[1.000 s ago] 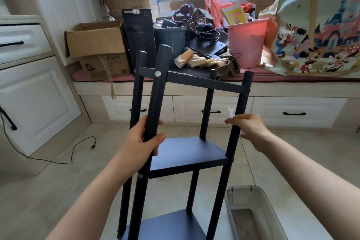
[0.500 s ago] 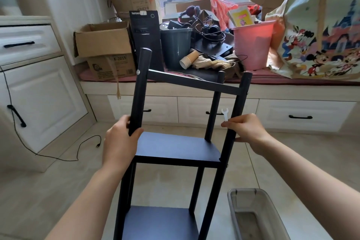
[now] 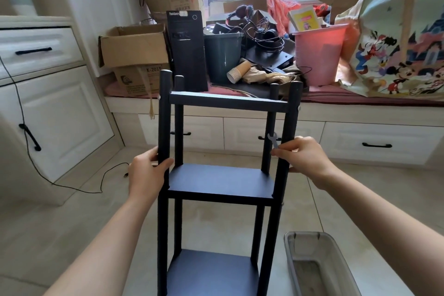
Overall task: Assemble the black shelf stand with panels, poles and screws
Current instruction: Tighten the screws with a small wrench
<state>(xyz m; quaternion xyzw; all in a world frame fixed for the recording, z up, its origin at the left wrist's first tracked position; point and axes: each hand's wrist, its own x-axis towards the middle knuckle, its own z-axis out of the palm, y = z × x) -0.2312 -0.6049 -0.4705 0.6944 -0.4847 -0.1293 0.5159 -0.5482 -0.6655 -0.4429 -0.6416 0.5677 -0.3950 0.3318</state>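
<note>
The black shelf stand [image 3: 219, 181] is upright on the floor in front of me, with three panels fixed between four poles. Its top panel [image 3: 228, 101] is seen nearly edge-on. My left hand [image 3: 147, 170] grips the near left pole [image 3: 164, 127] just above the middle panel. My right hand [image 3: 304, 158] holds the near right pole [image 3: 287, 146] at the same height and pinches a small silver wrench [image 3: 274, 140] that sticks up from its fingers. Silver screw heads show at the top panel's outer corners.
A clear plastic bin [image 3: 317, 264] stands on the floor at the lower right. Behind the stand runs a window bench [image 3: 360, 113] piled with cardboard boxes, a black computer tower [image 3: 187, 50], a dark bin, a pink bucket [image 3: 319, 53] and a printed bag. White cabinets and a trailing cable are at left.
The stand has turned from a tilted, angled pose to upright and square to me. Both hands kept their holds on the near poles, and the wrench stayed in my right hand.
</note>
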